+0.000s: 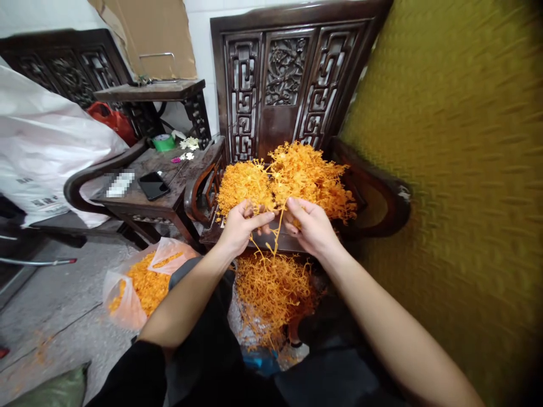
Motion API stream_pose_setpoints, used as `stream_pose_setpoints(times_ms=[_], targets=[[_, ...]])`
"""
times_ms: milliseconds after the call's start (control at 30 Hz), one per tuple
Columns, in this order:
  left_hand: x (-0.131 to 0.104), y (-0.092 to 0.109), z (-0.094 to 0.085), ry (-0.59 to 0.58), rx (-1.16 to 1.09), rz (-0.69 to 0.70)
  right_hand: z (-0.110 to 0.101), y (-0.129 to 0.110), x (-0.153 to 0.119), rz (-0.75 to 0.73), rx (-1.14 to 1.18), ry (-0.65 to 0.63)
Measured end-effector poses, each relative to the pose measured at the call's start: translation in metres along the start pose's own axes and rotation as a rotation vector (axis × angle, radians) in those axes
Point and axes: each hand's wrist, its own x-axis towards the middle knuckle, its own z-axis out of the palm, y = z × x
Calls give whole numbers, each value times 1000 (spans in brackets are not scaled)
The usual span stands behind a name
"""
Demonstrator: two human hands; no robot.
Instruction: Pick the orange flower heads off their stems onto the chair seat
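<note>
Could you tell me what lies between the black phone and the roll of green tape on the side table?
In the head view, only bare dark wood of the side table shows between the phone and the green tape.

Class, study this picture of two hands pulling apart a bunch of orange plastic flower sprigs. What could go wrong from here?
1. The left hand and right hand tug one tangled orange bunch; thin stems may snap.
2. Loose sprigs could miss the pile below and scatter on the floor.
3. The open bag by the knee could be knocked over.

Yellow wall (458, 169) blurred; white bag (38, 147) cut off at left edge.
</note>
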Motion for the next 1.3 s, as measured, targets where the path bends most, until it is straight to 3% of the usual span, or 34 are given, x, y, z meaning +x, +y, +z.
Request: stream_pose_setpoints(times_ms=[133,233,300,367,533,633,767,867,933,1000,1100,1167,1300], targets=[[3,2,-13,-17,28,-91,-4,-3,1,-195,-48,111],[4,6,-32,-118,354,-217,-10,-5,2,-234,-65,169],[1,9,-39,-104,680,-172,-11,-5,2,-226,-65,184],[-3,11,-36,-62,875,-40,-9,-4,2,-201,-69,187],[-9,2,-2,53,717,241,-1,1,2,-133,-51,107],[-4,-9,8,84,568,274,4,3,1,-94,-56,26],[2,-15,6,142,437,281,13,11,-2,-66,-34,-1],[4,-9,6,167,576,326,18,20,-2,-170,-56,107],[6,-3,4,88,727,295,13,21,2,-233,-77,219],[8,2,-4,-9,776,196,-3,15,11,-273,-58,352],[9,3,-20,-84,648,13,-35,-1,24,-324,16,581],[8,2,-27,-139,551,-78,-46,-8,25,-245,-35,502],[8,0,-25,-214,499,-133,-28,-4,10,-56,-208,56]])
